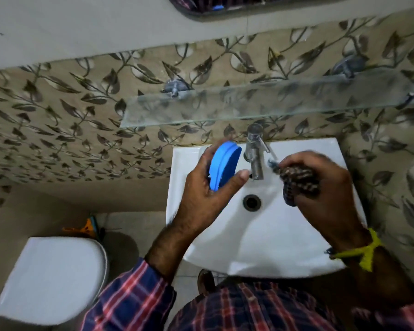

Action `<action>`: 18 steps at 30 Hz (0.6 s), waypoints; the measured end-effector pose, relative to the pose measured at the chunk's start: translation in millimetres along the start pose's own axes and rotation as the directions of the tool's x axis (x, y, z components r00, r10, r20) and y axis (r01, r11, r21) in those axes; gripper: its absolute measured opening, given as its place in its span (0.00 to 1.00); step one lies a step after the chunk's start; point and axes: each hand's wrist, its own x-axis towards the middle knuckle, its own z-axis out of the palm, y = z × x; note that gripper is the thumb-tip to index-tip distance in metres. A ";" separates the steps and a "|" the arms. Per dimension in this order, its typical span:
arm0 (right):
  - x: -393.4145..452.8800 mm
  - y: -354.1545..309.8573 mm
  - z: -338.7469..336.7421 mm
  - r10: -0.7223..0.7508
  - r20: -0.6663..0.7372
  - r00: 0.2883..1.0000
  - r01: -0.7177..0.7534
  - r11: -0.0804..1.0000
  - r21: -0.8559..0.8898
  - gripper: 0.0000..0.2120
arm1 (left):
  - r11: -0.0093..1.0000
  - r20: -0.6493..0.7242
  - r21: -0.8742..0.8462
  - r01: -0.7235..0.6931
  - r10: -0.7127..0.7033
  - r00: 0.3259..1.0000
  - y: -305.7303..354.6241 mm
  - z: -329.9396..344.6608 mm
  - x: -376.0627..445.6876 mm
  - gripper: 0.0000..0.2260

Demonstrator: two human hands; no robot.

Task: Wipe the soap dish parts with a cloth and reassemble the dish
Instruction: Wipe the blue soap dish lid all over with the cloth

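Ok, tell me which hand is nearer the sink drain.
Left, narrowly. The left hand, gripping the blue soap dish part, sits just up and left of the drain. The right hand, clutching the cloth, is further off to the drain's right.

white sink, tap mounted on rim

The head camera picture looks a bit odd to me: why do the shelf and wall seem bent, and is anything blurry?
Head view: the wide-angle lens bows the glass shelf and wall edges. The right hand and its cloth look smeared, as does the toilet lid. The left hand and blue soap dish part are sharper; light is dim, the sink brightest.
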 end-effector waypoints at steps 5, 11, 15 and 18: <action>8.4 -30.1 14.7 0.151 -0.214 0.965 -0.102 0.969 0.224 0.17 | 0.986 -0.084 0.159 -0.041 0.055 0.995 -10.1 5.6 -15.2 0.08; -10.5 -58.0 45.9 -0.280 0.057 0.958 0.285 0.924 -0.255 0.17 | 0.969 -0.142 0.248 -0.002 0.038 0.989 -13.9 4.3 -33.0 0.14; -30.9 -50.3 57.5 -0.353 0.165 0.921 0.386 0.884 -0.263 0.18 | 0.951 -0.171 0.310 0.003 0.053 0.984 -18.2 -7.6 -45.3 0.06; -36.7 -42.2 59.8 -0.407 0.104 0.908 0.419 0.875 -0.243 0.14 | 0.954 -0.186 0.299 -0.006 0.064 0.980 -15.6 -8.7 -53.2 0.03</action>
